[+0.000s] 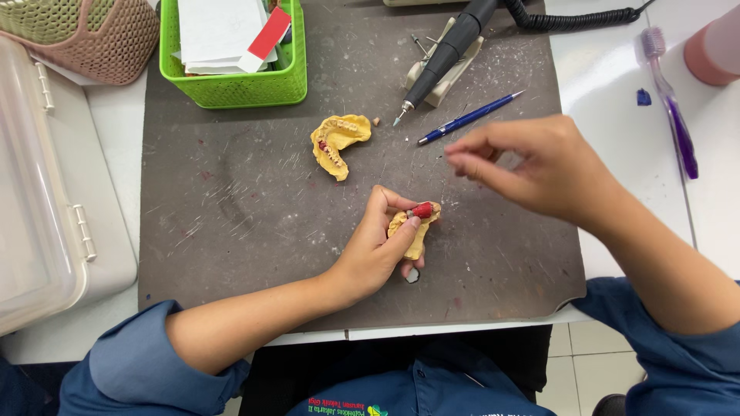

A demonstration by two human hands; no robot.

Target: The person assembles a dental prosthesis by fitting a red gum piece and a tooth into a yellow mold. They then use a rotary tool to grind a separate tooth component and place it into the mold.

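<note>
a clear plastic box (46, 200) and a green basket (231, 85) of papers are sitting at the left of the grey mat (231, 231), with one yellow plaster jaw cast (338, 142) lying loose mid-mat. the left hand (378, 246) is gripping a second yellow cast (415, 231) carrying a red wax piece (422, 209), thumb pressing on the wax, so fitting seems the step in hand. the right hand (539, 166) is hovering with fingertips pinched narrowly, contents not discernible, near the blue pen (468, 118) and black handpiece (443, 58); the next move calls for a steady, fine touch on the wax.

Red-and-white card (267, 36) in green basket (231, 85)
</note>
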